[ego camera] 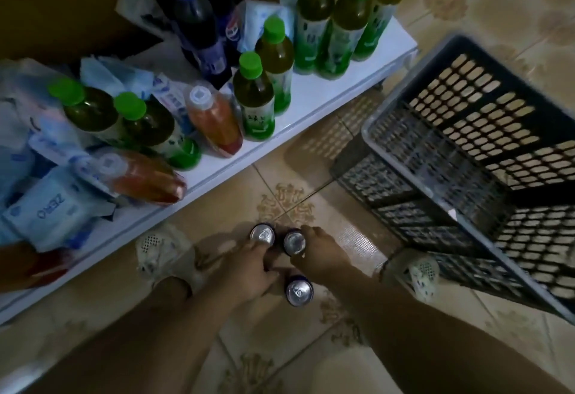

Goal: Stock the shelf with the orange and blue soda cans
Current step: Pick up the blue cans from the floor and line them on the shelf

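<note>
Top-down view of a tiled floor [249,194] w/ 3 soda cans standing upright in a tight cluster, silver tops up. L hand [249,267] reaches in from the near side, fingers curled round the left can [263,235]. R hand [322,255] comes in from the right, fingers bent over and round the right can [294,242]. The near can [299,291] stands between the two wrists, just beside both hands, w/ blue showing on its side; the other 2 cans' colours can't be made out. Both forearms stretch forward, palms down. At far left, a low white shelf [326,90] holds at least 7 green-cap bottles [253,94], 2 orange bottles [217,119] w/ clear caps, approx. 3 dark bottles [199,26] w/ blue caps, plus blue packets [53,207]. At right, 1 dark mesh basket [466,132] on the floor. 2 pale shoes [161,253] flank the hands.
</note>
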A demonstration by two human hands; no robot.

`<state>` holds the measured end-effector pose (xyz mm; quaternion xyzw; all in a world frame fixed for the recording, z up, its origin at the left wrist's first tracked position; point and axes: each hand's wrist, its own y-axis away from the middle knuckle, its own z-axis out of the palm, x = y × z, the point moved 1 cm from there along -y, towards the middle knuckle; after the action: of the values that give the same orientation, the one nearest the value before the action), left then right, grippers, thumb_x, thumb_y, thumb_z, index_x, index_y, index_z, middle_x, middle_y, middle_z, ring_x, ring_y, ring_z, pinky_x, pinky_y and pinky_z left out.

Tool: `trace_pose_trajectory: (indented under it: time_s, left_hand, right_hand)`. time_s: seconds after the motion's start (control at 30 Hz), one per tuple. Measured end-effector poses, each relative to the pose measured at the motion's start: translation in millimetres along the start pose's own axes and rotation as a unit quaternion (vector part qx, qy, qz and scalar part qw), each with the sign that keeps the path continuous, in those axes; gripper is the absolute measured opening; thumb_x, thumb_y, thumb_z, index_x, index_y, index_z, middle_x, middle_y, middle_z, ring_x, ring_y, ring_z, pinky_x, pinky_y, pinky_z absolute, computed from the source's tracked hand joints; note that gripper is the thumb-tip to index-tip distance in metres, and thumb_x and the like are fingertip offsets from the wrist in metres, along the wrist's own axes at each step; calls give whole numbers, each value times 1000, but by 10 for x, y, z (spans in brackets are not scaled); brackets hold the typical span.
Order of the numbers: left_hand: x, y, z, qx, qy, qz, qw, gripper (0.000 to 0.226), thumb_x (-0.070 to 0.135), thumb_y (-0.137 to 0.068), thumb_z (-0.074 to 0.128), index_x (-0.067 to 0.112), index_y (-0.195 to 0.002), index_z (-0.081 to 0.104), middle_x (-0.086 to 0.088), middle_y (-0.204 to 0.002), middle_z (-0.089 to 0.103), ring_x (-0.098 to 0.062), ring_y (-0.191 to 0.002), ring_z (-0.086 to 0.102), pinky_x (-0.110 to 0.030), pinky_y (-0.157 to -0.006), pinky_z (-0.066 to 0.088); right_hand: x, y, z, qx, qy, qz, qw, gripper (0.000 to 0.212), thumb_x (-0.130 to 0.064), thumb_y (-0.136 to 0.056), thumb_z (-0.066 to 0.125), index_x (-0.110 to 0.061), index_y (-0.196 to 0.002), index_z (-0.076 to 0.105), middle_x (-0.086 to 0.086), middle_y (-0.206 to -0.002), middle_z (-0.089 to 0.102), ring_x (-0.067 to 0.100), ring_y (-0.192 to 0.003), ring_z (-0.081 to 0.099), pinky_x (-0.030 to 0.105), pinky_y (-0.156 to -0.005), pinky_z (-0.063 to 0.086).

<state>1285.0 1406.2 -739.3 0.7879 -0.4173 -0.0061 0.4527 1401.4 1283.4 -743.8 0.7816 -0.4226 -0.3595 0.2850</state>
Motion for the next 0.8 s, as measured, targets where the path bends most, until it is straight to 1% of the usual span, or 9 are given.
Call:
trace_pose_trajectory:
  time_s: [0.1, 0.17, 0.3, 0.37, 0.47, 0.53, 0.63, 0.7, 0.8]
  left_hand:
    - [-107, -171, 97, -9, 20, 3, 1000, 66, 48, -80, 60, 21, -138, 44, -5, -141, 46, -26, -127, 43, -37, -100, 41]
    - [-169, -229, 122, -11, 29, 8, 999, 66, 48, -78, 58, 21, -137, 45, -5, -139, 47, -26, -126, 44, -36, -98, 42]
    - [-234, -240, 97, -8, 28, 16, 999, 61, 47, -79, 59, 20, -133, 48, -4, -136, 48, -23, -123, 45, -35, -96, 42]
    - [-195, -184, 13, -14, 32, 14, 999, 59, 43, -83, 61, 19, -134, 46, -5, -139, 45, -24, -126, 42, -36, -99, 41]
    - [-54, -8, -205, -17, 41, 8, 999, 66, 40, -88, 62, 20, -144, 34, -4, -149, 34, -24, -134, 36, -35, -104, 37]
    - [66, 159, -367, -5, 60, 20, 998, 70, 38, -89, 63, 20, -148, 29, -2, -152, 31, -22, -135, 36, -31, -103, 36]
    - [264, 489, -621, 19, 98, 51, 994, 73, 33, -84, 68, 20, -146, 32, 0, -146, 38, -19, -128, 43, -28, -98, 39]
    - [389, 771, -793, 44, 108, 71, 991, 73, 31, -78, 72, 22, -142, 36, 3, -139, 43, -19, -123, 48, -31, -97, 42]
    - [540, 1276, -1073, 97, 147, 108, 978, 75, 32, -68, 77, 31, -135, 41, 8, -131, 51, -15, -119, 53, -35, -97, 47]
  right_hand:
    - [41, -244, 220, -27, 18, 11, 999, 85, -35, -83, 69, -23, -150, 18, 8, -149, 26, 31, -130, 37, 42, -101, 42]
    - [49, -393, 329, -43, 36, 25, 998, 89, -36, -82, 70, -25, -150, 13, 9, -152, 23, 32, -132, 35, 45, -101, 42]
    - [-41, -512, 396, -18, 91, 28, 995, 79, -40, -85, 65, -19, -146, 19, 12, -142, 37, 32, -120, 49, 41, -91, 45]
    - [-101, -427, 320, -5, 76, 22, 997, 75, -38, -86, 63, -17, -144, 22, 12, -137, 42, 32, -115, 52, 39, -87, 45]
    - [-181, -101, 82, 41, 47, -4, 998, 71, -42, -85, 60, -17, -143, 27, 11, -132, 48, 33, -114, 53, 38, -87, 45]
    - [-248, 220, -119, 80, 35, -26, 996, 71, -50, -86, 57, -19, -143, 29, 10, -132, 50, 33, -113, 54, 37, -87, 46]
    - [-410, 791, -449, 135, -5, -62, 989, 76, -53, -84, 58, -21, -146, 28, 7, -136, 50, 31, -117, 53, 37, -90, 46]
    - [-561, 1178, -672, 165, -31, -84, 982, 80, -57, -80, 56, -23, -147, 28, 7, -134, 53, 29, -115, 53, 35, -90, 45]
    - [-825, 1739, -983, 215, -56, -129, 966, 85, -64, -69, 46, -27, -144, 31, 6, -127, 57, 27, -113, 54, 33, -89, 44]
